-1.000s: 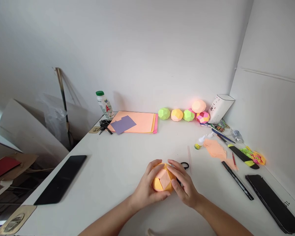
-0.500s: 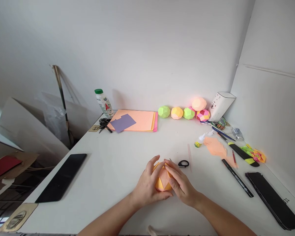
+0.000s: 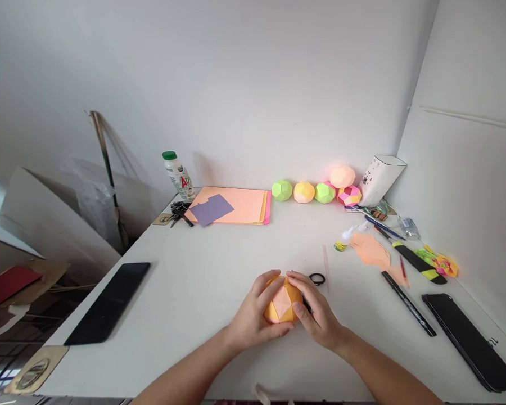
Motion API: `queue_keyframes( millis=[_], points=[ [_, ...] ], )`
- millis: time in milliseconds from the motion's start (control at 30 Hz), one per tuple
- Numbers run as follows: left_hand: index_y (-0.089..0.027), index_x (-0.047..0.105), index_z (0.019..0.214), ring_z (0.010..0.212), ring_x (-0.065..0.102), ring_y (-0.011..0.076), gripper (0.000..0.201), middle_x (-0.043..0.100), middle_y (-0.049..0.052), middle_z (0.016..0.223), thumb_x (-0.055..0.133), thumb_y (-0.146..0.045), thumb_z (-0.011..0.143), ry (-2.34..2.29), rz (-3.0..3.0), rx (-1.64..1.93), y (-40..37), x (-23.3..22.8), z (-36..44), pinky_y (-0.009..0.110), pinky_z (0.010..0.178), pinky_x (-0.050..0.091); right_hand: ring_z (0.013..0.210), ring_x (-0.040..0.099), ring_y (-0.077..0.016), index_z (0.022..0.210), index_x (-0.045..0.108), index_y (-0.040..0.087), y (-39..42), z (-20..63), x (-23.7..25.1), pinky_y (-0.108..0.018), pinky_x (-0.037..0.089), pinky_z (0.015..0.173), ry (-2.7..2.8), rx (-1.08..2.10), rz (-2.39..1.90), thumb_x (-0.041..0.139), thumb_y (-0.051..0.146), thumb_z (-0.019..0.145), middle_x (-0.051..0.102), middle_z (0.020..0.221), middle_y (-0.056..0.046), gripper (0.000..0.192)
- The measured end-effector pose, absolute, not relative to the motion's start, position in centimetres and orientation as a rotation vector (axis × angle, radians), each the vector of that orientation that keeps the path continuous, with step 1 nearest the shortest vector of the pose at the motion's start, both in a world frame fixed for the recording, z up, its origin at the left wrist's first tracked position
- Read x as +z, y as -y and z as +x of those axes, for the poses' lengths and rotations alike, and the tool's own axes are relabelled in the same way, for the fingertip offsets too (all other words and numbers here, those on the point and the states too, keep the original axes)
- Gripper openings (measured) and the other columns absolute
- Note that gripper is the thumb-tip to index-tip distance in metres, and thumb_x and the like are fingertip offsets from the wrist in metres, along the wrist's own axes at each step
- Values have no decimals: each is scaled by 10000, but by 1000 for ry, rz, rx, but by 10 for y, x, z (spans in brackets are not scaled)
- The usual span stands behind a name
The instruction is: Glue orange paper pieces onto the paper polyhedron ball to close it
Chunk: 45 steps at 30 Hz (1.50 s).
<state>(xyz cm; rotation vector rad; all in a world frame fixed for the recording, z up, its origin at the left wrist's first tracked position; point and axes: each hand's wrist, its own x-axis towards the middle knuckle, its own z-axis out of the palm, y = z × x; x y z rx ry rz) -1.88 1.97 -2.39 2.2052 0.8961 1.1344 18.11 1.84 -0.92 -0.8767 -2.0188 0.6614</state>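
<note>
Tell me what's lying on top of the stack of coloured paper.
A purple paper piece lies on the peach top sheet of the paper stack. Yellow and pink edges show at its right; the sheets' faces beneath are covered.

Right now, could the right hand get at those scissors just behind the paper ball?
Probably yes. The right hand cups the paper ball, and the scissors lie just past its fingers, nothing between, though it would have to release the ball.
</note>
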Motion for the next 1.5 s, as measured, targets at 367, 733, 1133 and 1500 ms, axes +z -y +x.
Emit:
queue_keyframes(
  millis=[367,733,1133,1500],
  points=[
    [-318,268,1442,1239,408,330,737,340,154,1350,567,-609,834,-811,2141,1303,-19,-20,-20,519,956,445,546,588,-165,611,557,195,-52,224,14,-294,491,552,1489,228,-1286,478,336,928,597,571,-20,356],
    [-322,278,1436,1244,405,315,637,349,149,1349,545,-514,890,-881,2130,1261,-15,-19,-18,506,961,450,1215,438,-385,1135,481,142,-121,271,-24,-546,387,978,1170,196,-1673,655,419,634,515,1238,-224,599],
    [-325,292,1424,1249,417,344,676,349,156,1340,587,-540,854,-901,2087,1235,-16,-16,-18,531,949,458,955,590,-237,1163,562,209,-98,251,4,-391,505,806,1612,521,-1348,600,406,783,593,1065,-105,430],
    [-292,315,1421,1249,444,343,773,365,176,1346,668,-554,786,-797,2085,1152,-14,-17,-14,513,975,461,519,535,-120,1021,611,290,-24,213,58,-263,456,379,1341,1285,-632,630,471,836,570,898,-39,259]
  ],
)
